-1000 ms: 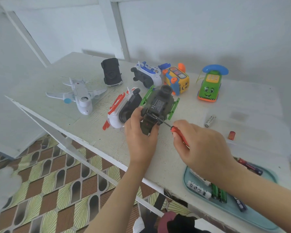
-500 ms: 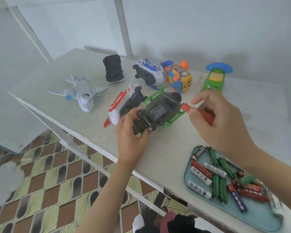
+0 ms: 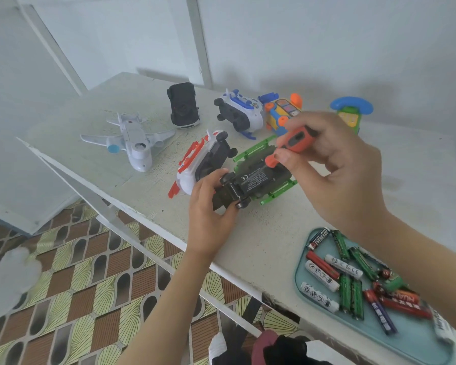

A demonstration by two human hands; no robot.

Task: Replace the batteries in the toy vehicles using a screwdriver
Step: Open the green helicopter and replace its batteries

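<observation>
Hands both occupied: left hand (image 3: 211, 209) gripping the upturned green toy (image 3: 258, 180) on the bench (image 3: 274, 233), right hand (image 3: 340, 177) pinching the screwdriver (image 3: 292, 143) at its 1 o'clock; seemingly early, cover still on, batteries (image 3: 346, 293) waiting in the tray (image 3: 413, 341) at 4 o'clock.

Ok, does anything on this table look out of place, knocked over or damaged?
The black car, the white plane and the red-and-white toy lie overturned or tipped, undersides showing. Batteries sit jumbled in the tray. The table edge looks chipped near it.
</observation>
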